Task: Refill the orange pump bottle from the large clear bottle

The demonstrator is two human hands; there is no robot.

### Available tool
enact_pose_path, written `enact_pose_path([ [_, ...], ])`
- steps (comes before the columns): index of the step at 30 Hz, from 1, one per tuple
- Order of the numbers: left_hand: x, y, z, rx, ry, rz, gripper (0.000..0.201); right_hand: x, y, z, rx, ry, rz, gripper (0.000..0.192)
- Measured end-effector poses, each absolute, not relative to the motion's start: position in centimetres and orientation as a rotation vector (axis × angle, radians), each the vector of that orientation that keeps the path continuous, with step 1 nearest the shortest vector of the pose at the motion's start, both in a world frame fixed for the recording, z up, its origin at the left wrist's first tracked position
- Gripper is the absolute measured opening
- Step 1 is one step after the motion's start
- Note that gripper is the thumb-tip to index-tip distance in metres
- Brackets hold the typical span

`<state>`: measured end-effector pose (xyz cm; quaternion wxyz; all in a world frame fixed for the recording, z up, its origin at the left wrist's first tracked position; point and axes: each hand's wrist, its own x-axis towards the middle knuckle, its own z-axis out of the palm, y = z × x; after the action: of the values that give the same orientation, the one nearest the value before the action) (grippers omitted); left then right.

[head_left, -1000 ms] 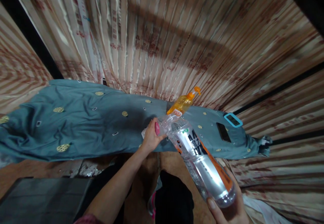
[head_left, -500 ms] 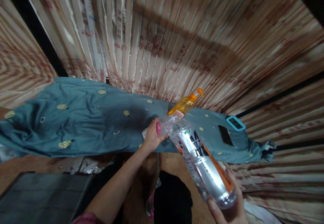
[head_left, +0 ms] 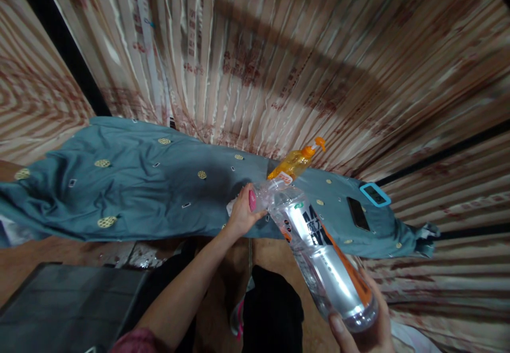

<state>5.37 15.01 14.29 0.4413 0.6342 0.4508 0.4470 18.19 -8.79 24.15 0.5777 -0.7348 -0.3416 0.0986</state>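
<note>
Tilting clear bottle (head_left: 319, 252) — orange-striped label, right hand (head_left: 366, 334) grip cupping its base, left hand (head_left: 241, 216) pinching the neck

orange pump bottle (head_left: 297, 162), phone (head_left: 357, 213) and blue timer (head_left: 375, 194) lie on teal cloth (head_left: 131, 193).

Clear bottle (head_left: 319, 246) slightly lower, rightward

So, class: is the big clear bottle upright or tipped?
Tipped. The clear bottle slants, base in the right hand, neck at the left hand over the blue cloth.
</note>
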Motion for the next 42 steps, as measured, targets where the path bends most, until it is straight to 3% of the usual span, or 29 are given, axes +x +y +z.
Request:
enact_pose_path([
  [10,5.3,15.0,14.6,1.579,1.102,1.095,0.086,17.5,-8.8,25.2,-1.737,-0.767,0.245,0.109],
  [22,5.4,15.1,14.3,1.595,1.112,1.078,0.087,17.8,-9.1,25.2,-1.779,-0.812,0.227,0.095],
  [30,5.4,15.1,14.2,1.592,1.096,1.107,0.084,17.4,-8.8,25.6,-1.755,-0.756,0.249,0.108],
  [42,5.4,15.1,14.4,1.597,1.106,1.1,0.08,18.1,-9.0,25.3,-1.773,-0.81,0.205,0.097],
])
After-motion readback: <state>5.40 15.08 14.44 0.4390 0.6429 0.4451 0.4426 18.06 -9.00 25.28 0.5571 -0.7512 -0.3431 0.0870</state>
